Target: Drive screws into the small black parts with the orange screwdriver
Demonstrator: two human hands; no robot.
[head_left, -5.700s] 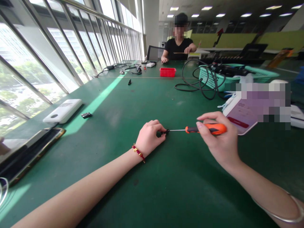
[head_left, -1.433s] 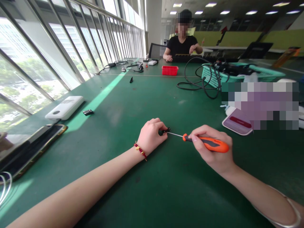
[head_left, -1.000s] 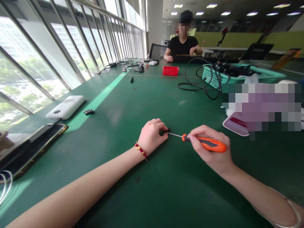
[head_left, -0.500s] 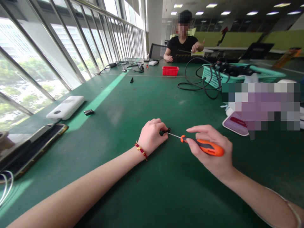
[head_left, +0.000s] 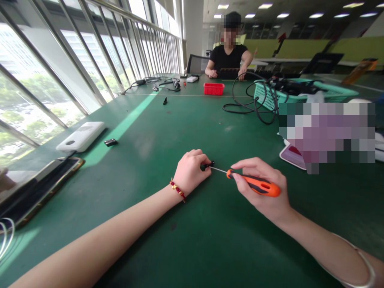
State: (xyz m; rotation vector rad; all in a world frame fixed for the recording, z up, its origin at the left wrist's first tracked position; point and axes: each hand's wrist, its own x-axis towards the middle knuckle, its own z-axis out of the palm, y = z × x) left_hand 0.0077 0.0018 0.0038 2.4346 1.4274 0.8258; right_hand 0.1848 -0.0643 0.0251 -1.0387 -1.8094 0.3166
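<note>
My left hand [head_left: 189,172] rests on the green table [head_left: 186,240], its fingers pinched round a small black part [head_left: 207,165] that pokes out to the right. My right hand [head_left: 264,192] grips an orange-handled screwdriver [head_left: 257,186]. The thin metal shaft [head_left: 218,170] of that tool points left and its tip meets the black part. A red bead bracelet sits on my left wrist and a clear bangle on my right forearm.
A white box [head_left: 81,136], a small black piece [head_left: 111,142] and a phone [head_left: 39,188] lie at the left. A teal basket [head_left: 270,98] with black cables, a red tray [head_left: 213,89] and a pink-screened device [head_left: 292,154] lie beyond. Another person [head_left: 229,56] sits at the far end.
My right hand has dropped the screwdriver handle lower and shifted its fingers along it, with the tip staying on the black part. The far person's hands have moved down to the table.
</note>
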